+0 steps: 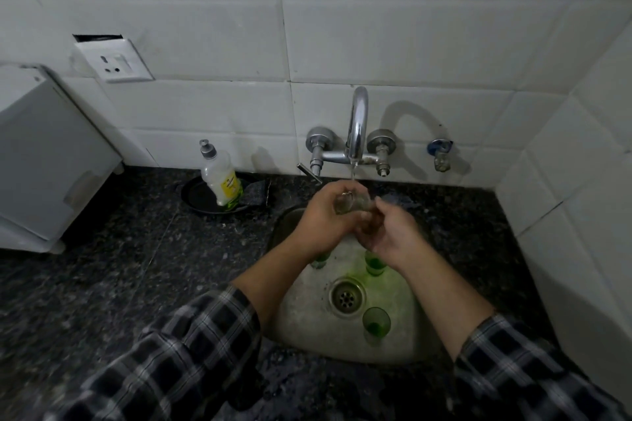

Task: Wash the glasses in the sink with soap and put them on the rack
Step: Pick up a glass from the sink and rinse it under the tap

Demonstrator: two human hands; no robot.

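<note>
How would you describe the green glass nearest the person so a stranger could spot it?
Look into the steel sink set in the dark speckled stone counter and find its round metal drain. The small green glass tumbler stands just right of that drain, on the person's side. Unlike the two green glasses farther back, it is in full view.

A person in a long-sleeved shirt checked in black, grey and white. The left sleeve (pixel 191 355) and right sleeve (pixel 519 372) both end partway up the forearms, which are bare. The left hand (pixel 325 219) wears what looks like a ring (pixel 346 194); the right hand (pixel 393 232) is bare
</note>
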